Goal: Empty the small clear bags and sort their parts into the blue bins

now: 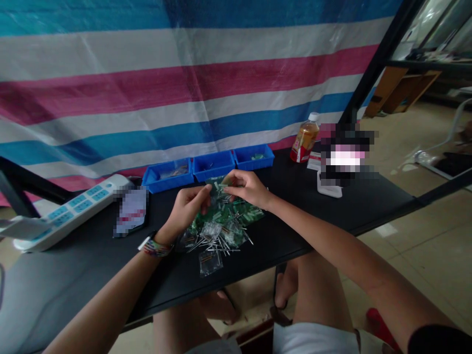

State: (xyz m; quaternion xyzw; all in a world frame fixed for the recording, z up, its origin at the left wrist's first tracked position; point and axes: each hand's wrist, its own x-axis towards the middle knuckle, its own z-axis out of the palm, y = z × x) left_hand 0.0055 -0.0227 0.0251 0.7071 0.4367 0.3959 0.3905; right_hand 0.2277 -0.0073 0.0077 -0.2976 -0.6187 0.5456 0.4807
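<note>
My left hand (pixel 192 205) is closed in a pinch at the left edge of a small clear plastic bag (pixel 214 183). On the bag's other side, my right hand (pixel 251 191) has its thumb and fingers drawn together near a small pale green piece; exactly what they grip is too small to make out. Below both hands lies a mixed pile of green pieces (pixel 254 213), thin silver metal rods (pixel 221 244) and small clear packets. One such packet (pixel 211 264), with brownish slim parts inside, rests nearest the table's front edge.
Three blue trays (pixel 167 185) with small parts line the back of the black table (pixel 295 221). A white power strip (pixel 79 209) and a blurred-out object (pixel 131 211) lie left. A drink bottle (pixel 305 137) and a white item (pixel 329 187) are right. Striped sheeting (pixel 184 98) hangs behind.
</note>
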